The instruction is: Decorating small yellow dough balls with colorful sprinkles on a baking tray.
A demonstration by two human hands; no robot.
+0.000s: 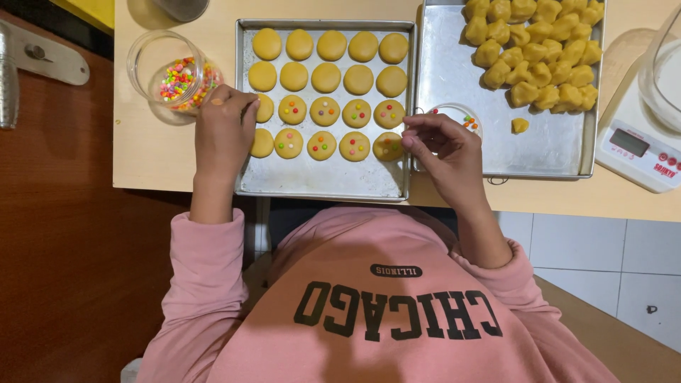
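left hand (225, 128) over cookie tray (323, 181), candy jar (174, 74)

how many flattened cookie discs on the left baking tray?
20 cookie discs, in four rows of five on the left baking tray. The far two rows are plain; most in the near two carry candy bits. The left hand partly covers two at the left end.

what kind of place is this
Probably a home kitchen or small bakery table: a baking tray of round cookies, a second tray of dough lumps, and a kitchen scale.
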